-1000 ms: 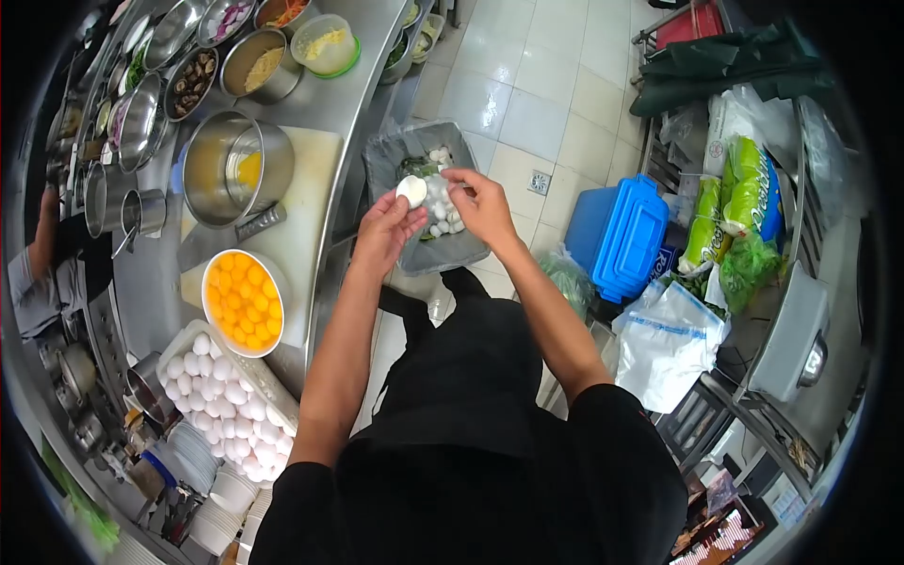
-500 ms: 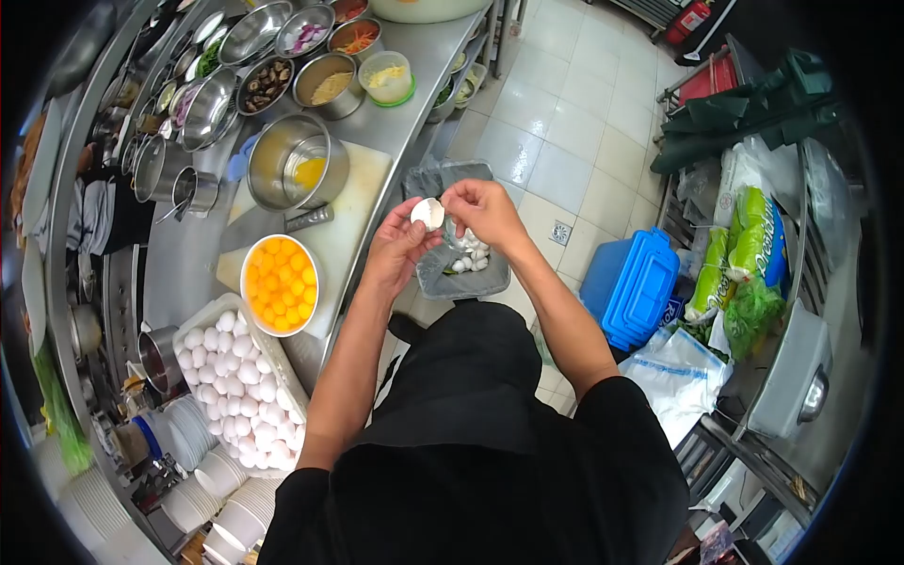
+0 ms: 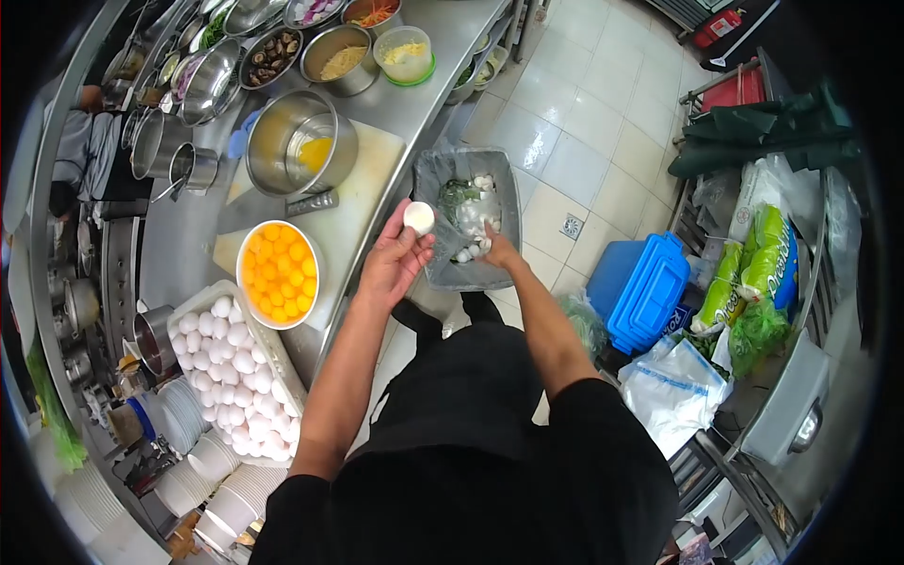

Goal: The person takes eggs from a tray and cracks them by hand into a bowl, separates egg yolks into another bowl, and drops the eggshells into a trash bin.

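My left hand (image 3: 395,254) is closed on a white eggshell (image 3: 419,218), its hollow side facing up, beside the counter edge. My right hand (image 3: 497,250) reaches down into the lined grey waste bin (image 3: 431,179), among white eggshells (image 3: 468,250); its fingertips are mostly out of sight. On the counter to the left, a white bowl (image 3: 315,282) is full of whole yolks (image 3: 278,273). A steel pot (image 3: 264,155) behind it has some yellow egg (image 3: 315,153) at the bottom. A tray (image 3: 294,381) of white eggs (image 3: 231,363) stands nearer to me.
A knife (image 3: 311,204) lies on a white cutting board (image 3: 372,155). Bowls of mushrooms (image 3: 273,56), shredded carrot (image 3: 374,13) and other cut food line the back counter. A blue lidded box (image 3: 640,292), bags and a metal rack stand at right. Another person's sleeve (image 3: 80,155) shows at far left.
My hands have parted. The right one has dropped down into the bin, while the left keeps the eggshell and tilts it upward. The view has shifted slightly.
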The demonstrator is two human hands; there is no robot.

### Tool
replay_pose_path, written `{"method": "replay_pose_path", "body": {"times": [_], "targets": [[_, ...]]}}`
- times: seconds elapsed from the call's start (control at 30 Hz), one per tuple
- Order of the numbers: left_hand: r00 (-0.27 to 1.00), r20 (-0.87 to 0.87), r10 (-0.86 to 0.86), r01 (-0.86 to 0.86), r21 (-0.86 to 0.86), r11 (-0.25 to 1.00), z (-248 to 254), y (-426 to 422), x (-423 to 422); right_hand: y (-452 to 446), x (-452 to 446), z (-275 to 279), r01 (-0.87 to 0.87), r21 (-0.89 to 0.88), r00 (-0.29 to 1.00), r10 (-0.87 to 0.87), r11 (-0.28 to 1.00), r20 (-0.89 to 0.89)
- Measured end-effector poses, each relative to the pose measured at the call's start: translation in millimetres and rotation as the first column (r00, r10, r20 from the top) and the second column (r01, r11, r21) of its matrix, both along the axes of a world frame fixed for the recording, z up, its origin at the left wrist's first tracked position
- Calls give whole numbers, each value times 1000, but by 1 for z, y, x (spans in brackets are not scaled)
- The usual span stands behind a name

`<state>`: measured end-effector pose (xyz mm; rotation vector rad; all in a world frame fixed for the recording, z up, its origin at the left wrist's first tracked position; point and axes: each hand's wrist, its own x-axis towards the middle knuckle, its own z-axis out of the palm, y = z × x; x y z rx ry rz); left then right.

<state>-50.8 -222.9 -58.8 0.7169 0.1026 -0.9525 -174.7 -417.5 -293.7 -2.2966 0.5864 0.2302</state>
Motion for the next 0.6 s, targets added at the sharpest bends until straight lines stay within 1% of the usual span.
{"method": "replay_pose_path", "body": {"times": [0.03,0.07,0.1,0.13,0.17,0.2,0.23,0.27,0.33,0.37,0.43,0.5,0.57,0.6], "targets": [[1000,8,20,-20,38,999,1,0,6,3,13,2,-4,-1,1000,4,1000,9],[999,5,54,-54,72,996,1,2,5,6,23,4,217,280,957,-260,935,130],[996,-11,89,-87,111,990,1,8,-4,13,24,30,370,553,839,-524,746,146],[995,-9,102,-101,102,990,4,10,-4,19,31,83,313,657,801,-562,686,205],[990,-44,133,-130,63,989,8,11,0,27,36,144,236,749,754,-603,619,260],[984,-84,160,-158,28,987,12,14,0,35,37,192,89,652,764,-472,753,440],[988,-34,149,-147,53,988,11,17,3,42,39,229,-53,517,736,-317,854,598],[988,-22,150,-149,41,988,15,19,4,50,45,255,-61,508,728,-309,859,611],[989,65,136,-136,-14,991,22,18,4,62,53,289,-129,248,759,-66,960,648],[988,73,138,-137,-27,990,25,18,3,63,53,294,-132,235,752,-57,963,656],[977,121,174,-174,-10,985,32,21,3,65,58,303,-229,148,687,52,962,725],[971,130,200,-197,-36,980,39,26,3,68,52,313,-172,-7,658,121,985,743],[965,105,239,-232,-77,970,45,33,1,79,48,322,-40,109,682,-53,993,730],[962,105,252,-244,-87,966,47,35,1,86,47,323,-52,99,680,-37,994,732]]}}
